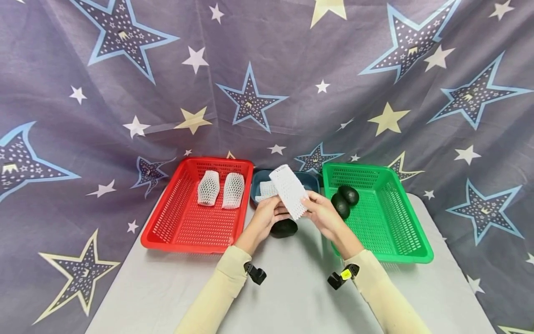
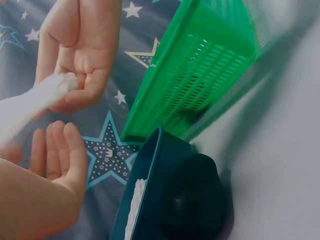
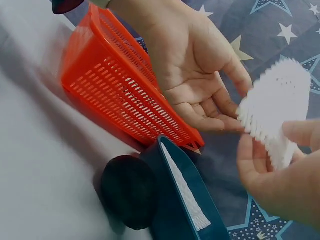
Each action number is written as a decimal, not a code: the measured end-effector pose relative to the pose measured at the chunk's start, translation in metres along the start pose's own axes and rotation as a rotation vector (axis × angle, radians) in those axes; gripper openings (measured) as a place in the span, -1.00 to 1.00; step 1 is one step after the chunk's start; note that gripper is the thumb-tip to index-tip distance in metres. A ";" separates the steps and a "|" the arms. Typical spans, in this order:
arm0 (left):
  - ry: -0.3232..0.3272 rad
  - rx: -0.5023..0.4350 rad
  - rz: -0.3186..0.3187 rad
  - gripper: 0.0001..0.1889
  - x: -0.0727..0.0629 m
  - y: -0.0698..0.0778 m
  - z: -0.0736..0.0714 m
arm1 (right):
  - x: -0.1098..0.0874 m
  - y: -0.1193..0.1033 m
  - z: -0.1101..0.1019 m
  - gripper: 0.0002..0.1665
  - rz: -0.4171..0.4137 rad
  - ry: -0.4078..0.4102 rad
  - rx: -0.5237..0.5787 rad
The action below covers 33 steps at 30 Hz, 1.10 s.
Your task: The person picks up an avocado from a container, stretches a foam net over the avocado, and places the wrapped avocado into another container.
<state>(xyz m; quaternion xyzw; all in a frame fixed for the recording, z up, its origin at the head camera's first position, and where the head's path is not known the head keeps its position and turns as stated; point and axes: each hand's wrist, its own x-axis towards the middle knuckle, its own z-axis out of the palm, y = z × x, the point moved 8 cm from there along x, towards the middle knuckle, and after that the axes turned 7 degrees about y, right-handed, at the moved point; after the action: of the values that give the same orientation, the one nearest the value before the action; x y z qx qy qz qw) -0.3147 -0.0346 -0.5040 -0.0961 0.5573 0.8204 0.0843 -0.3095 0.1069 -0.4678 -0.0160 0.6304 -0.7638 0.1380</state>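
At the left of the pale tabletop [image 1: 300, 292], a red basket [image 1: 195, 227] is standing with two bulging mesh sleeves [image 1: 233, 190] lying side by side inside, probably so they are not snagging; their contents are hard to make out. Further right, the left hand [image 1: 265, 217] is holding one edge of a loose white net [image 1: 289, 188] with its fingertips. Behind it, a blue tub [image 1: 314, 180] is containing spare netting [image 1: 267, 188], seemingly for easy reach. In front, a single dark avocado [image 1: 284, 229] is resting below the hands, presumably for closeness. The right hand [image 1: 323, 214] is pinching the net's other side, since soft mesh likely needs two-sided support. At right, a green basket [image 1: 377, 220] is holding two more avocados [image 1: 348, 195], touching, toward its left wall.
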 end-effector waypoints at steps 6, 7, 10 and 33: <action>-0.104 0.087 -0.034 -0.68 -0.003 -0.007 0.007 | 0.003 0.002 0.004 -0.51 0.001 -0.024 -0.099; -0.118 0.092 -0.034 -0.67 -0.003 -0.008 0.007 | 0.003 0.003 0.003 -0.50 0.004 -0.010 -0.107; -0.147 0.102 -0.026 -0.64 -0.003 -0.008 0.008 | 0.003 0.004 0.000 -0.45 0.033 0.044 -0.119; -0.197 0.149 -0.103 -0.57 -0.002 -0.009 0.000 | 0.006 0.008 -0.002 -0.51 0.186 0.102 -0.155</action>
<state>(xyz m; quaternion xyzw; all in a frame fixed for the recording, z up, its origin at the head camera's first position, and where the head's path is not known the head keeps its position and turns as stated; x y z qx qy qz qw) -0.3101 -0.0318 -0.5118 -0.0371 0.5999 0.7769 0.1876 -0.3138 0.1061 -0.4769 0.0708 0.6925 -0.6965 0.1742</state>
